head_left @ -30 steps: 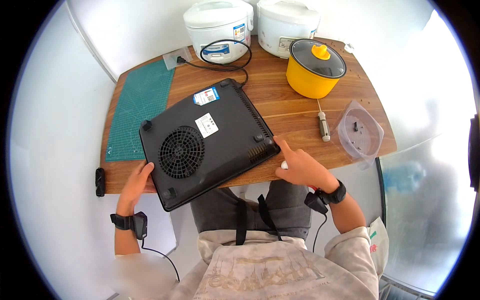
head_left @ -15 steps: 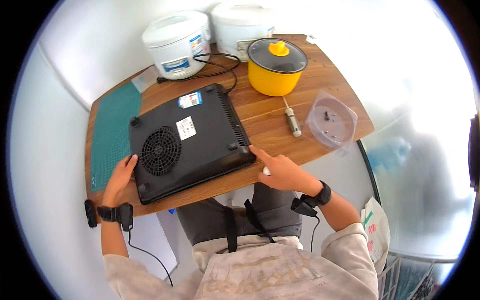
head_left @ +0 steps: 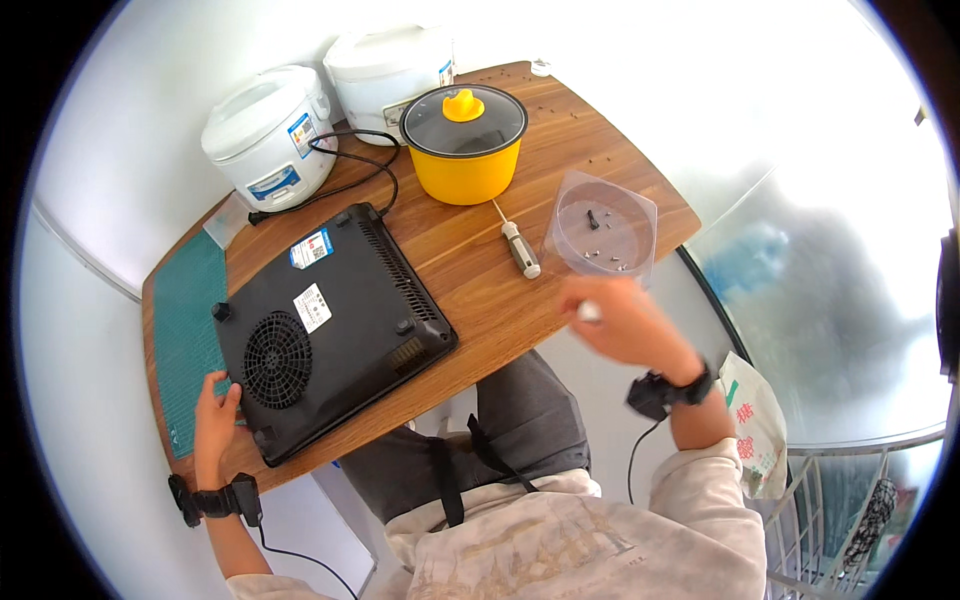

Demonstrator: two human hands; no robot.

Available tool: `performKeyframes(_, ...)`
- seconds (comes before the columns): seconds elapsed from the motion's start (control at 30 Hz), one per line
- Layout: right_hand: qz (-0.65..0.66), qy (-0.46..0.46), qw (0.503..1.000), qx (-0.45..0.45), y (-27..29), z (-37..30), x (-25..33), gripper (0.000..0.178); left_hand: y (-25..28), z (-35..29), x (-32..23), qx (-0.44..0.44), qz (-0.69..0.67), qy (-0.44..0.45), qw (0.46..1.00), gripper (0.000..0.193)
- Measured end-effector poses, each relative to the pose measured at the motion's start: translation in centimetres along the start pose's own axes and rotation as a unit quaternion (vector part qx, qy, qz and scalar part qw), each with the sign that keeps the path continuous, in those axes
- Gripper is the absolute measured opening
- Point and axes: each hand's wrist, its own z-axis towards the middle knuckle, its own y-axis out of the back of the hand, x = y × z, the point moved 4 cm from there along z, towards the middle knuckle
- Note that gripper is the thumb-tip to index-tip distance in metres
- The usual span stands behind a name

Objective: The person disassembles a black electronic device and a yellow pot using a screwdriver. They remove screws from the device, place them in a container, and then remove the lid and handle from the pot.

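A black induction cooker (head_left: 350, 330) lies upside down on the table, its round fan grille, rubber feet and labels facing up. My left hand (head_left: 215, 415) grips its left edge near the front corner, thumb against the side. Slightly blurred, my right hand (head_left: 625, 320) is closed and hovers by the table's front right edge. A small white object (head_left: 589, 312) shows between its fingers; its kind cannot be made out. Just beyond that hand sits a clear plastic tray (head_left: 640, 222) with several small screws in it. A screwdriver (head_left: 521, 250) with a grey handle lies left of the tray.
At the back stand two white rice cookers (head_left: 265, 140) (head_left: 390, 75) and a yellow pot (head_left: 465, 175) with a glass lid. A black power cord (head_left: 350, 155) runs in front of them. A green cutting mat (head_left: 185, 350) lies under the cooker's left side. Small screws dot the far right tabletop.
My right hand has left the cooker's front right corner and moved right, toward the plastic tray. My left hand stays on the cooker's left edge. The whole view has shifted.
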Motion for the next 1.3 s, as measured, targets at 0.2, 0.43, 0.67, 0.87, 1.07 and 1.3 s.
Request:
performKeyframes(0.2, -0.225, -0.106, 0.968, -0.032, 8.0, 1.7, -5.5, 0.008, 0.0, -0.3, -1.3, -0.024, 0.082, -0.007, 0.996, 0.029)
performKeyframes(0.43, -0.302, -0.081, 0.947, 0.071, 8.4, 4.3, -9.0, 0.010, 0.2, -0.5, -0.1, -0.058, 0.090, -0.046, 0.993, 0.025)
performKeyframes(0.67, -0.323, -0.056, 0.937, 0.120, 7.1, 5.1, -10.6, 0.010, 0.6, -0.1, 0.7, -0.066, 0.104, -0.029, 0.992, 0.024)
performKeyframes(0.87, -0.363, -0.009, 0.920, 0.147, 5.0, 7.2, -11.0, 0.008, 1.3, 0.3, 1.1, -0.056, 0.122, -0.040, 0.990, 0.025)
performKeyframes(1.07, -0.345, 0.016, 0.922, 0.174, 3.1, 8.0, -11.7, 0.005, 1.5, -0.1, 0.6, -0.058, 0.117, -0.001, 0.991, 0.027)
performKeyframes(1.3, -0.363, 0.041, 0.919, 0.149, 2.7, 8.5, -11.5, 0.006, 1.7, -0.2, 0.8, -0.074, 0.114, -0.024, 0.990, 0.026)
